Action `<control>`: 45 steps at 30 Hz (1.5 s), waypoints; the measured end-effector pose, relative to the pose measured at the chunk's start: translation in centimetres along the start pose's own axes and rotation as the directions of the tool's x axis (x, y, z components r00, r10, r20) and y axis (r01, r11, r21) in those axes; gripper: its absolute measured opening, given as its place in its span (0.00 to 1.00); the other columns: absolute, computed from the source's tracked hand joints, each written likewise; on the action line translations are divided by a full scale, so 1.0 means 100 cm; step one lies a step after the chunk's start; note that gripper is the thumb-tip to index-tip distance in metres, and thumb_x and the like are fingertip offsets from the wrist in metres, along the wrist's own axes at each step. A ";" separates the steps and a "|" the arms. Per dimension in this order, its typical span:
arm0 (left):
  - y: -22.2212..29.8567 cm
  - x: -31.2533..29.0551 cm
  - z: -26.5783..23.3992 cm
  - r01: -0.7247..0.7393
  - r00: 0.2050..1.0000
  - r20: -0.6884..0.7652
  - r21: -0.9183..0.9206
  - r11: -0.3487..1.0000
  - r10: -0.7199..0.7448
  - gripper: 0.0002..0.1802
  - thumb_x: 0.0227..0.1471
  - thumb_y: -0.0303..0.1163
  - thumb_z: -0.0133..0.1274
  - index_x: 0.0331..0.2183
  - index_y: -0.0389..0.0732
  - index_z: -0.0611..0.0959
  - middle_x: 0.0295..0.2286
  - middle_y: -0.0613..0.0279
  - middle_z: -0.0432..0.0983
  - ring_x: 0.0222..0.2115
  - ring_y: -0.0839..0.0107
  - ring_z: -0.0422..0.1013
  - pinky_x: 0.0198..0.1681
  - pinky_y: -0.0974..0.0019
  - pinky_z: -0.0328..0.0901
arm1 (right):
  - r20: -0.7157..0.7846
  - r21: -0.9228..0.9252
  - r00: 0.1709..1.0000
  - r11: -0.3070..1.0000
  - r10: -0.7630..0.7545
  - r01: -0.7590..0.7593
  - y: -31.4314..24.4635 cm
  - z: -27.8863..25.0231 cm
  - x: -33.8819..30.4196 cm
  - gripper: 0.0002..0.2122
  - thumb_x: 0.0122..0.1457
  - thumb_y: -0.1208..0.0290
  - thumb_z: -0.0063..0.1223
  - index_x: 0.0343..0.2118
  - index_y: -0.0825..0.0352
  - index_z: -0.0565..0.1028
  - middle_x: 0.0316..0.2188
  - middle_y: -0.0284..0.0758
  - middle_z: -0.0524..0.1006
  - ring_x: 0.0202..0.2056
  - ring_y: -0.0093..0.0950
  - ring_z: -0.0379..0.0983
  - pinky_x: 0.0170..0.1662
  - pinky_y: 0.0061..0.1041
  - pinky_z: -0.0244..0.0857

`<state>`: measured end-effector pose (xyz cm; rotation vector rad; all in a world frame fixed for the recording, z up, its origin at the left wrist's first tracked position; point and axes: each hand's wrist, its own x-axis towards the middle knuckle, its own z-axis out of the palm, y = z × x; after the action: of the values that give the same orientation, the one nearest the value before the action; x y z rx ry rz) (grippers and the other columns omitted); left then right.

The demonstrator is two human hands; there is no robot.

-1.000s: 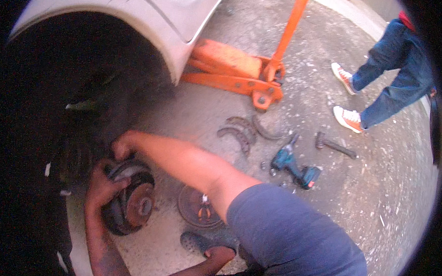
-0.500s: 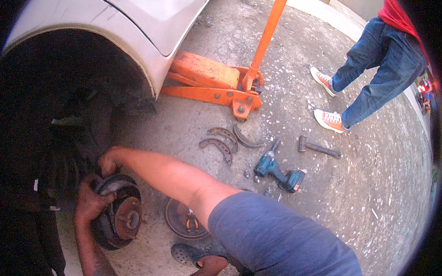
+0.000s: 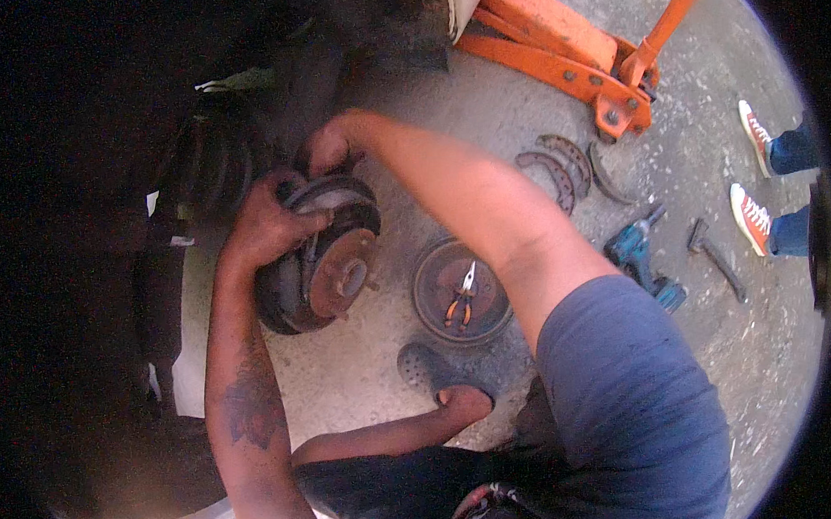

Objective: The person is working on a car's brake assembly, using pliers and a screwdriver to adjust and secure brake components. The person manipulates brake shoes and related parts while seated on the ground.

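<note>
A rusty wheel hub [image 3: 345,278] with studs sits at the middle of a drum brake assembly under the car's wheel arch. My left hand [image 3: 270,221] is closed round the upper left of the brake shoe [image 3: 344,191], its thumb over the front edge. Behind the top of the assembly, my right hand [image 3: 332,145] is closed with the fingers bent inward; what they pinch is hidden in shadow. Beside the hub, a round brake drum [image 3: 426,321] lies on the ground. Pliers [image 3: 460,305] with orange and black handles rest in it.
An orange floor jack [image 3: 555,67] stands at the upper right. Several loose brake shoes [image 3: 552,174], a teal impact wrench [image 3: 630,252] and a hammer [image 3: 716,258] lie on the ground. Another person's sneakers [image 3: 751,218] are at far right. My clog [image 3: 419,367] is beside the drum.
The view has turned down and left, so the brake assembly sits nearer the middle and the jack farther right. Both hands stay at the assembly.
</note>
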<state>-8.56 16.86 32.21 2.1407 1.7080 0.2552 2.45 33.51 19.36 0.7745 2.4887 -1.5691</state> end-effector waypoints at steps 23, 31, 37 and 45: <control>0.000 0.005 0.003 0.022 0.998 0.062 -0.056 0.998 -0.018 0.31 0.31 0.37 0.71 0.39 0.36 0.79 0.34 0.53 0.78 0.36 0.65 0.74 0.43 0.62 0.67 | 0.632 0.603 0.773 0.656 -0.046 -0.454 0.009 -0.019 0.018 0.20 0.55 0.66 0.55 0.48 0.73 0.73 0.47 0.44 0.76 0.44 0.37 0.74 0.51 0.40 0.67; 0.001 0.004 0.002 0.001 0.999 0.052 -0.032 0.999 0.001 0.30 0.32 0.38 0.71 0.39 0.36 0.78 0.34 0.53 0.78 0.36 0.64 0.74 0.43 0.62 0.68 | 0.164 0.341 0.986 0.938 0.010 -0.066 -0.008 -0.007 0.000 0.19 0.55 0.65 0.55 0.45 0.73 0.76 0.44 0.43 0.78 0.42 0.35 0.75 0.48 0.41 0.67; 0.004 0.003 0.002 0.077 0.995 0.060 -0.036 0.996 -0.075 0.31 0.32 0.38 0.71 0.40 0.36 0.78 0.35 0.53 0.78 0.36 0.63 0.74 0.43 0.62 0.68 | -0.007 0.157 0.990 0.978 -0.139 0.138 -0.015 0.000 -0.021 0.17 0.55 0.65 0.55 0.44 0.72 0.77 0.43 0.41 0.78 0.41 0.35 0.75 0.47 0.40 0.67; 0.004 0.004 0.004 0.023 0.999 0.038 0.019 1.000 -0.024 0.33 0.32 0.37 0.71 0.42 0.34 0.78 0.36 0.53 0.78 0.36 0.64 0.74 0.44 0.62 0.68 | 0.273 0.207 0.954 0.976 -0.126 0.070 0.008 -0.015 0.036 0.16 0.56 0.65 0.54 0.43 0.70 0.78 0.44 0.42 0.78 0.42 0.36 0.74 0.48 0.41 0.66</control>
<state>-7.92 17.09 31.99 2.1232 1.7197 0.1912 0.03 36.41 18.17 0.4111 2.2221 -1.8329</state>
